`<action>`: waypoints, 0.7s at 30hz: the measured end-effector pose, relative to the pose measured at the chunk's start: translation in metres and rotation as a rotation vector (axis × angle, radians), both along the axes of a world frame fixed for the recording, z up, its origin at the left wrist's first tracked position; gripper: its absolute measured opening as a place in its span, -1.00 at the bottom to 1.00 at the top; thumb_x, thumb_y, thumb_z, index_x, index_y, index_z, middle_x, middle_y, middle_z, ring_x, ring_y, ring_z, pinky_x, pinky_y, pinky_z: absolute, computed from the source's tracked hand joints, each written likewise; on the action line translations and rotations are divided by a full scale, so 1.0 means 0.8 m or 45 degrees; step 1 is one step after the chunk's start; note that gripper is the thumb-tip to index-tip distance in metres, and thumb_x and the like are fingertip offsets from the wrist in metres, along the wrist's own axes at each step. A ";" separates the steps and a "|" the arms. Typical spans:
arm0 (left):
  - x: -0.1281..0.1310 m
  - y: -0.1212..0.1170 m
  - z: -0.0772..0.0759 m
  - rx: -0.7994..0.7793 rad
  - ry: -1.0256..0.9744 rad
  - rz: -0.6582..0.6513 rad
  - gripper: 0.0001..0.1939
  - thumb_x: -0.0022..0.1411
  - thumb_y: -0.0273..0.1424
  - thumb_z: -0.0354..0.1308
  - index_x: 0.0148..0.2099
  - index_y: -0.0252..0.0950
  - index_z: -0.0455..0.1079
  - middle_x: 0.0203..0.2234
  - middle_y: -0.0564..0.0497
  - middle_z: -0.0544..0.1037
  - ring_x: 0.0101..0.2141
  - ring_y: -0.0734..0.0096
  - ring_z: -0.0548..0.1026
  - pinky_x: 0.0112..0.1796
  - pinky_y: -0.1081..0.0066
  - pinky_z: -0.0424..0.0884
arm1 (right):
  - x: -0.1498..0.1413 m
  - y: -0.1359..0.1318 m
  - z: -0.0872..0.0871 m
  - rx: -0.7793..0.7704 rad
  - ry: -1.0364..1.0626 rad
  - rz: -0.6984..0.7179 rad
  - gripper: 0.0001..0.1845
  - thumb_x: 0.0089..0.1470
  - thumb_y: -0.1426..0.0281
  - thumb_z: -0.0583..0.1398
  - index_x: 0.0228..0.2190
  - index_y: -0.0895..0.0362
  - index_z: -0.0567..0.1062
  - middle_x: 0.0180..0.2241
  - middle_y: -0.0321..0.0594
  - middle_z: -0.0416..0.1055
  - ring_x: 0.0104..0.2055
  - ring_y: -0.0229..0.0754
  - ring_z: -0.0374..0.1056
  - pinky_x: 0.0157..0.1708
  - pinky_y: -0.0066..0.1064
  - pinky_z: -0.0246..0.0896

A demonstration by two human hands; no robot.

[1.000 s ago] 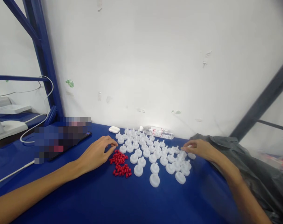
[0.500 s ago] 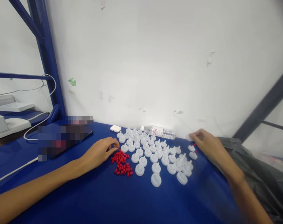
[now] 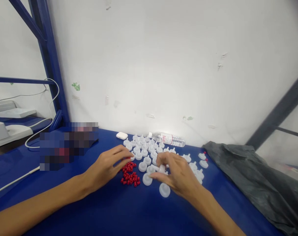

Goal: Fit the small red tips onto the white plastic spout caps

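My left hand (image 3: 112, 163) is over the red pile, thumb and forefinger closed on what looks like a small red cap, mostly hidden by the fingers. Below it lie many small red caps (image 3: 131, 178) in a loose heap. Between the thumb and fingers of my right hand (image 3: 176, 172) is a white spouted lid (image 3: 161, 168), tilted with its spout toward the left. Around and behind that hand spread many similar white lids (image 3: 142, 166), most with spouts up. At the right, two lids (image 3: 203, 164) carry red caps on their spouts.
A clear plastic bottle (image 3: 172, 139) lies against the white wall, near a small white case (image 3: 121, 135). Dark sheeting (image 3: 247, 170) covers the table's right side. On the left are a blurred-out object (image 3: 72, 144), a white cable (image 3: 16, 180) and a blue metal frame (image 3: 53, 65).
My right hand has come from the far right edge to the middle of the lids and holds one. My left hand has shifted slightly right over the red caps.
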State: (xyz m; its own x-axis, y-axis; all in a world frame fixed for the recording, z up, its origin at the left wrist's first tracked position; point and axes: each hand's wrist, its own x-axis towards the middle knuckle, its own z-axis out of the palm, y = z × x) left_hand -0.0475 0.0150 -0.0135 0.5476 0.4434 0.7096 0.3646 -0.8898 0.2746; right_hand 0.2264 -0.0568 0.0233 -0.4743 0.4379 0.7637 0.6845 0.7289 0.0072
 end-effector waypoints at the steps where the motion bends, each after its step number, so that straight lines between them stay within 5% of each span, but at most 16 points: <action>1: 0.003 -0.006 -0.001 0.054 0.009 -0.073 -0.80 0.53 -0.38 0.08 0.04 -0.21 0.52 -0.18 -0.03 0.61 -0.19 0.41 0.61 -0.11 0.46 0.55 | -0.008 -0.002 -0.001 0.028 0.001 0.021 -0.56 0.35 -0.06 0.13 -0.27 0.07 0.35 -0.48 -0.34 0.50 -0.53 -0.26 0.38 -0.47 -0.41 0.26; 5: 0.014 -0.032 -0.004 0.225 0.077 -0.280 -0.74 0.55 -0.46 0.00 0.15 -0.26 0.46 -0.18 -0.10 0.60 -0.25 0.43 0.63 -0.23 0.54 0.56 | -0.024 -0.006 -0.008 0.008 0.013 0.082 -0.52 0.36 -0.10 0.07 -0.31 0.05 0.30 -0.50 -0.40 0.46 -0.54 -0.32 0.33 -0.46 -0.43 0.21; 11: 0.025 -0.058 0.005 0.209 0.138 -0.363 -0.73 0.58 -0.46 -0.07 0.09 -0.28 0.45 -0.26 -0.08 0.60 -0.40 0.48 0.59 -0.38 0.59 0.50 | -0.032 -0.003 -0.027 -0.063 -0.020 0.144 -0.55 0.31 -0.06 0.19 -0.32 0.05 0.31 -0.48 -0.40 0.44 -0.50 -0.31 0.35 -0.42 -0.42 0.20; 21: 0.022 -0.047 -0.006 0.184 0.058 -0.354 -0.78 0.52 -0.53 0.03 0.07 -0.30 0.46 -0.22 -0.12 0.60 -0.30 0.41 0.61 -0.30 0.53 0.56 | -0.037 -0.005 -0.029 -0.027 -0.008 0.179 -0.54 0.36 -0.06 0.10 -0.33 0.06 0.33 -0.49 -0.39 0.44 -0.51 -0.30 0.29 -0.43 -0.41 0.22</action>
State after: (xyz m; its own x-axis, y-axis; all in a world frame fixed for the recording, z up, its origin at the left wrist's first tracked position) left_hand -0.0297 -0.0224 -0.0186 0.6664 0.1689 0.7262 0.1112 -0.9856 0.1272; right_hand 0.1971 -0.0608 -0.0002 -0.5365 0.3832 0.7519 0.5759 0.8175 -0.0057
